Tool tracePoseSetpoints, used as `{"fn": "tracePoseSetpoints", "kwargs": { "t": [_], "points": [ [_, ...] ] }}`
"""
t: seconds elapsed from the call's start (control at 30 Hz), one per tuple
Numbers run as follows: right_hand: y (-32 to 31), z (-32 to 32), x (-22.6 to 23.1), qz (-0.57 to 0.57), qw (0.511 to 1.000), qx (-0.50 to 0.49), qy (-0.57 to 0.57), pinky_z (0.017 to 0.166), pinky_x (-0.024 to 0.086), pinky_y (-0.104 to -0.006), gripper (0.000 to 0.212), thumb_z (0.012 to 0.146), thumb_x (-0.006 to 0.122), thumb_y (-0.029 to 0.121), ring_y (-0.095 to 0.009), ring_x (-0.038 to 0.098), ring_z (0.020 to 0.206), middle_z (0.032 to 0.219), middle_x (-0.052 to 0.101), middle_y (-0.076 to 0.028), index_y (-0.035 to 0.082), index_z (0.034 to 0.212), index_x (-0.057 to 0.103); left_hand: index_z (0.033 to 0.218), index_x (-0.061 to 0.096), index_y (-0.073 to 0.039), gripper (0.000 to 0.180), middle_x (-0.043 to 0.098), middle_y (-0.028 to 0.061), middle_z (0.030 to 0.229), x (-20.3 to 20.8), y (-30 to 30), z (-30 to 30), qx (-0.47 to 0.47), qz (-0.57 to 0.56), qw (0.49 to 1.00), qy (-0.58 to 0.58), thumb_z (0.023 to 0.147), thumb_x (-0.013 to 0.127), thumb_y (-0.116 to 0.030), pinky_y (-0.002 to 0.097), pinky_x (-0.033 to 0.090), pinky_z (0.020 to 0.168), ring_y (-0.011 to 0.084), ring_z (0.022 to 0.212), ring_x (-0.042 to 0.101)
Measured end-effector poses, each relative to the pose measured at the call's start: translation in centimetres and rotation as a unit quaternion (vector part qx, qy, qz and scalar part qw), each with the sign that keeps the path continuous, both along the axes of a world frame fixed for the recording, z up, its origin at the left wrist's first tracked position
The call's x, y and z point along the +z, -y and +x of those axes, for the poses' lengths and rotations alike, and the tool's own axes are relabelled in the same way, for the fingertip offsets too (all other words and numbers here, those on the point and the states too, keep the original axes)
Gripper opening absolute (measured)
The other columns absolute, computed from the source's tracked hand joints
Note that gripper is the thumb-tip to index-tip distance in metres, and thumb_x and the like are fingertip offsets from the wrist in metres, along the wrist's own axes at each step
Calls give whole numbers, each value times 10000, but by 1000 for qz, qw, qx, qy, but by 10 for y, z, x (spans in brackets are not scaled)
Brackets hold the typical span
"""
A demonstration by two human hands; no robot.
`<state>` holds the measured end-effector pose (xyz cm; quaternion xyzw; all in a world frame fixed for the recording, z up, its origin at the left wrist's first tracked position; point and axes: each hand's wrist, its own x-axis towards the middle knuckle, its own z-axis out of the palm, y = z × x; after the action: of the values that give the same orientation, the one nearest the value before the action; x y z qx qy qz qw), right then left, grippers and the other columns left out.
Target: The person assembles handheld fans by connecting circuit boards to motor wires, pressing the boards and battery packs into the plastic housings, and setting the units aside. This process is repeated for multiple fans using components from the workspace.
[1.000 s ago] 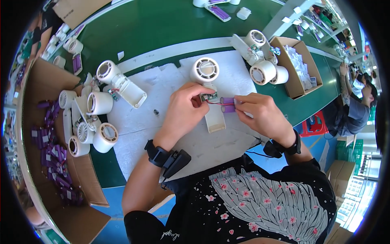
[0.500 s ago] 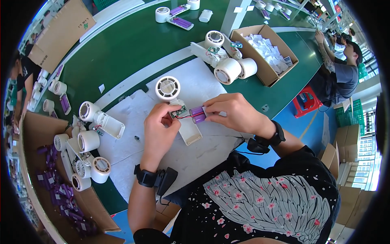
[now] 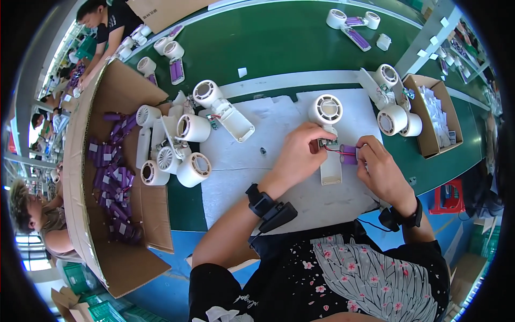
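A white handheld fan [image 3: 325, 109] lies on the pale foam sheet [image 3: 284, 177], its round head away from me. Its open handle shell [image 3: 331, 174] points toward me. My left hand [image 3: 300, 153] pinches a small green circuit board [image 3: 329, 143] at the joint of head and handle. Between finger and thumb, my right hand [image 3: 382, 167] grips a purple battery pack [image 3: 348, 154] just right of the handle. Red and dark wires run from the board to the battery. The right fingertips cover the battery's right end.
On the left stands a carton [image 3: 156, 214] of purple battery packs [image 3: 114, 182]. Several white fans [image 3: 194, 169] are piled beside it; one open fan [image 3: 233, 122] lies nearby. At right, more fans [image 3: 392, 119] adjoin a box of white slips [image 3: 435, 121]. Co-workers [image 3: 110, 24] are at left.
The view has swung left, so everything appears farther right and more of the battery carton shows. Both hands keep their holds on the circuit board and battery pack.
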<state>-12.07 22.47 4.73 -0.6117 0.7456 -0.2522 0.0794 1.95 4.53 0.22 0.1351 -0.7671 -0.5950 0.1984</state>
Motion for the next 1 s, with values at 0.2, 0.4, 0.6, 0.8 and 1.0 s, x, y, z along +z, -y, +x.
{"fn": "tracePoseSetpoints", "kwargs": {
  "t": [0.2,0.4,0.6,0.8,1.0],
  "points": [
    [-20,-48,30,16,997,-41,65,709,469,-390,166,813,572,-25,-302,571,734,974,573,-152,-20,958,493,1039,697,-23,309,607,72,1030,-3,3,1,13,-7,1000,-17,760,592,57,224,487,672,109,753,587],
    [-42,-101,68,-119,912,-371,-130,642,464,-309,257,849,581,34,-175,588,734,893,629,-116,6,1104,596,1045,699,-16,314,625,87,1037,-3,-1,-4,-2,-10,1000,-9,762,589,65,229,499,684,117,777,606],
    [15,-6,19,-64,996,60,-9,735,531,-386,449,704,735,24,-332,637,807,926,649,-159,23,1134,606,1056,706,-18,317,641,96,1061,-2,3,2,12,-9,1000,6,768,598,56,231,509,706,123,817,632],
    [27,-19,7,117,979,134,97,808,518,-353,424,765,720,75,-293,631,950,1053,600,-137,17,1168,603,1066,712,-29,323,659,90,1053,4,10,4,6,-16,1000,21,763,624,39,241,518,728,128,833,653],
    [29,-28,25,185,887,125,403,771,537,-350,496,824,696,75,-241,652,899,1074,564,-129,45,1286,519,1062,719,-42,316,677,97,1001,8,16,3,-3,-68,997,46,753,675,3,254,522,732,151,825,672]
  ]
}}
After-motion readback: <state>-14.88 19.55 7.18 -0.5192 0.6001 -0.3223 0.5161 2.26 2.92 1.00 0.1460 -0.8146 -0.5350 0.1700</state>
